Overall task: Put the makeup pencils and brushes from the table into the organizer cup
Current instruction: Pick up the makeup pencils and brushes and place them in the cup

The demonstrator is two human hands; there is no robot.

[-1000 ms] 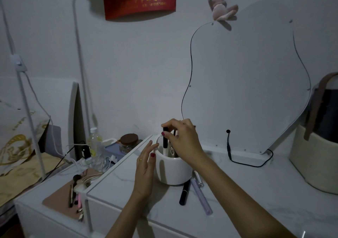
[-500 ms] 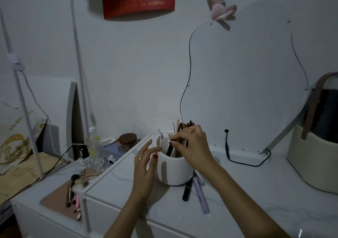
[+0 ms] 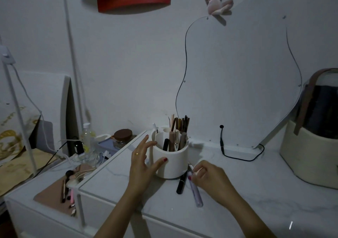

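The white organizer cup (image 3: 172,164) stands on the marble table top, filled with several pencils and brushes (image 3: 180,126). My left hand (image 3: 140,164) wraps its left side, thumb on the front wall. Right of the cup's base lie a black pen (image 3: 181,184), a short silver pen (image 3: 190,167) and a lilac pencil (image 3: 197,194). My right hand (image 3: 210,179) is down on the table, thumb and forefinger pinched at the lilac pencil's upper end, which still rests on the surface.
A wavy mirror board (image 3: 237,73) leans on the wall behind, with a black cable (image 3: 237,158) at its foot. A cream basket bag (image 3: 307,155) stands at the right. A lower side table at the left carries brushes (image 3: 67,186), a jar (image 3: 122,137) and a bottle (image 3: 87,137).
My right hand let go of a black pen inside the cup, left the rim and came down to the pencils beside the base. My left hand stayed on the cup.
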